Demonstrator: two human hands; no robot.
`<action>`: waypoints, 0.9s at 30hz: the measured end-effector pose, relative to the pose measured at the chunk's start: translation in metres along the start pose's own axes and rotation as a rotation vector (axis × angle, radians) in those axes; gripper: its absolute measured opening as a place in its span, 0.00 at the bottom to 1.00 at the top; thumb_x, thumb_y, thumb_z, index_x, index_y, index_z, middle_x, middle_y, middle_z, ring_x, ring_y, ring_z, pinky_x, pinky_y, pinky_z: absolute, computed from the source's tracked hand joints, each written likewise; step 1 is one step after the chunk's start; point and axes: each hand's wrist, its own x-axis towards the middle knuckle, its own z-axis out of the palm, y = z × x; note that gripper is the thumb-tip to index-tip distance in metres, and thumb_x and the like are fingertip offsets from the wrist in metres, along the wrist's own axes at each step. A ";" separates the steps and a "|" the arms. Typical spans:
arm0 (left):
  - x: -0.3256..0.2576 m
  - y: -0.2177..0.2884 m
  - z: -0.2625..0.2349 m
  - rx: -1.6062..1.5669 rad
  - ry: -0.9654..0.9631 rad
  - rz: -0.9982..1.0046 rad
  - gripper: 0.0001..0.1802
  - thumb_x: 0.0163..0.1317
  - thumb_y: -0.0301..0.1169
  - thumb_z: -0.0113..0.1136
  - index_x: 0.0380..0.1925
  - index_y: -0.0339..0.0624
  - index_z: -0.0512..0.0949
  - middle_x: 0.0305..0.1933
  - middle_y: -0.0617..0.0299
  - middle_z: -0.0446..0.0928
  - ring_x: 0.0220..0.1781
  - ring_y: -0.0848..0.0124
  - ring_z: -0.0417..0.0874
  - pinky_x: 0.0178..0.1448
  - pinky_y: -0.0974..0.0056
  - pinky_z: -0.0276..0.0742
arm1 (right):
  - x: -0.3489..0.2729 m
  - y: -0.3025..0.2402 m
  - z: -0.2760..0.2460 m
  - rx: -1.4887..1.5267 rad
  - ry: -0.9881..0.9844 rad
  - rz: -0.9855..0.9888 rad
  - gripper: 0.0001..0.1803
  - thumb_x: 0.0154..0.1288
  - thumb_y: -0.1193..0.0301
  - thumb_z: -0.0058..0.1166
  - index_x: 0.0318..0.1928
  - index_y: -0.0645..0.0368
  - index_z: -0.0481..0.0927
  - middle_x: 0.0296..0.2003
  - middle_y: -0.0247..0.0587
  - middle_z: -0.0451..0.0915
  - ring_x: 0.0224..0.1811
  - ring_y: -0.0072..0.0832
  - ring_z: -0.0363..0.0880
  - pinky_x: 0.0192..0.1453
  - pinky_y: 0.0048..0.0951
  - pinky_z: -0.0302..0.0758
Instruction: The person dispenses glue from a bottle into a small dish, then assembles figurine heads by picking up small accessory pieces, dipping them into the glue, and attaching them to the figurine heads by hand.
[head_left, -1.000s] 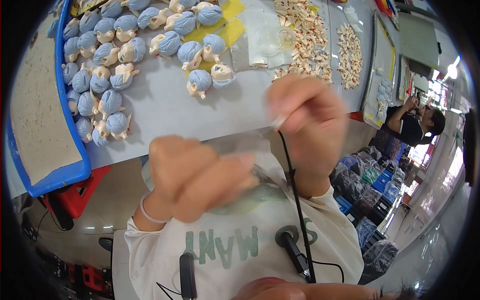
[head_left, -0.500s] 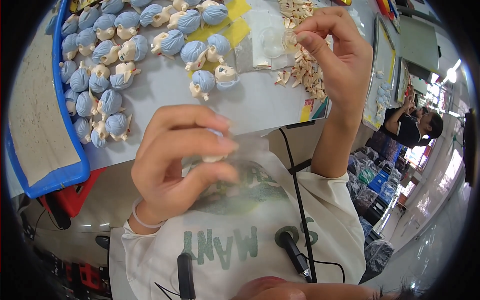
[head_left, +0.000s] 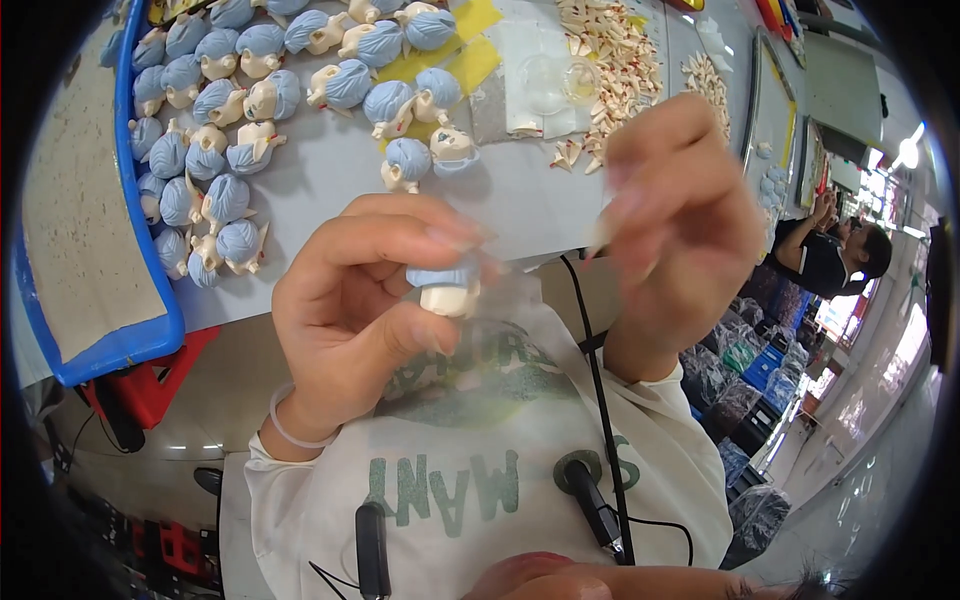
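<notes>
Between the thumb and fingers of my left hand (head_left: pixel 345 300) is a small figurine head (head_left: pixel 448 290) with blue hair and a cream face part. It is held over my lap, just off the table edge. My right hand (head_left: pixel 680 195) is raised to the right of it, smeared by motion, and whether anything is in its fingers does not show. Beyond that hand lies a heap of small cream pointed pieces (head_left: pixel 615 75) with reddish tips. Beside the heap, a round transparent dish (head_left: pixel 543 85) rests on a white sheet. Many similar blue-haired heads (head_left: pixel 228 198) are spread over the table's left side.
A blue-rimmed tray (head_left: pixel 100 362) borders the table (head_left: pixel 320 165) on the left. Yellow tape (head_left: pixel 478 62) crosses the tabletop. A black cable (head_left: pixel 595 370) hangs in front of me. Farther right are another person (head_left: pixel 830 250) and bagged crates (head_left: pixel 750 390).
My right hand has come away from the dish, down and toward me. My left hand has shifted slightly right, and the head in it now shows more plainly.
</notes>
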 end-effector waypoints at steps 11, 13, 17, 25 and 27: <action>-0.006 -0.002 0.009 0.030 -0.062 0.106 0.20 0.49 0.26 0.64 0.42 0.30 0.70 0.45 0.49 0.70 0.46 0.66 0.74 0.46 0.68 0.72 | -0.026 -0.010 0.027 0.350 -0.048 0.310 0.09 0.47 0.74 0.63 0.30 0.57 0.77 0.30 0.33 0.68 0.33 0.22 0.64 0.38 0.21 0.63; -0.009 -0.005 0.009 0.049 -0.055 0.142 0.20 0.49 0.26 0.63 0.42 0.31 0.70 0.45 0.49 0.70 0.46 0.66 0.74 0.47 0.68 0.72 | -0.029 -0.009 0.028 0.347 -0.047 0.301 0.08 0.47 0.74 0.62 0.30 0.57 0.77 0.30 0.33 0.68 0.33 0.22 0.64 0.39 0.21 0.63; -0.012 -0.005 0.011 0.095 -0.036 0.145 0.20 0.49 0.26 0.63 0.42 0.31 0.71 0.45 0.48 0.71 0.46 0.66 0.74 0.47 0.67 0.72 | -0.031 -0.008 0.029 0.315 -0.023 0.264 0.08 0.47 0.74 0.63 0.30 0.56 0.77 0.29 0.33 0.68 0.34 0.22 0.65 0.39 0.22 0.64; -0.016 -0.001 0.016 0.004 0.006 0.015 0.22 0.51 0.29 0.63 0.44 0.30 0.67 0.45 0.48 0.72 0.42 0.70 0.75 0.40 0.72 0.74 | -0.029 -0.008 0.024 0.153 -0.027 0.180 0.10 0.39 0.73 0.66 0.27 0.55 0.80 0.27 0.33 0.71 0.30 0.24 0.69 0.34 0.22 0.66; -0.016 0.000 0.017 -0.007 0.021 -0.015 0.23 0.51 0.29 0.63 0.44 0.29 0.67 0.44 0.48 0.72 0.41 0.71 0.76 0.38 0.73 0.74 | -0.029 -0.007 0.024 0.125 -0.025 0.153 0.11 0.38 0.72 0.66 0.27 0.54 0.80 0.26 0.32 0.71 0.30 0.24 0.68 0.34 0.22 0.65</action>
